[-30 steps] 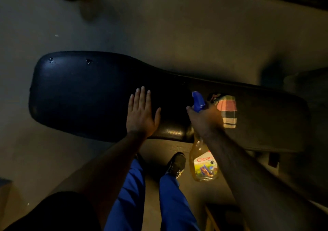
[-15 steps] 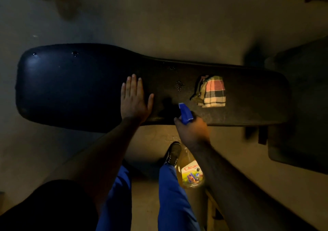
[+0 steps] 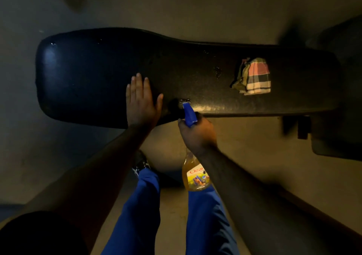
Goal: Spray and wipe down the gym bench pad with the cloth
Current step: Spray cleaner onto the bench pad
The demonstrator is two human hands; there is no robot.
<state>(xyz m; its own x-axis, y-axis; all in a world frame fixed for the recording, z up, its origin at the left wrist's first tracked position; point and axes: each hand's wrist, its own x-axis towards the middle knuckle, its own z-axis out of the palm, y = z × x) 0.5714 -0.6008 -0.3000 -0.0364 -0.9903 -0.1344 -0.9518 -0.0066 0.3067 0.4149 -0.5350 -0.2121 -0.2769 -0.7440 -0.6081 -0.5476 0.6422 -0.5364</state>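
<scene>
Spraying stage: your right hand (image 3: 196,135), wrapped round the spray bottle (image 3: 195,173), has slid its nozzle leftward along the bench pad (image 3: 94,74), fresh droplets showing; left hand (image 3: 142,104) stays flat; cloth (image 3: 253,76) waits untouched.

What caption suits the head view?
Right hand sprays bottle at bench pad; left hand rests flat; cloth waits.

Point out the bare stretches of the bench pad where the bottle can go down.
Bare: the wide end of the pad beyond the left hand, and the strip past the cloth. Crowded: between left hand and right hand with the bottle.
</scene>
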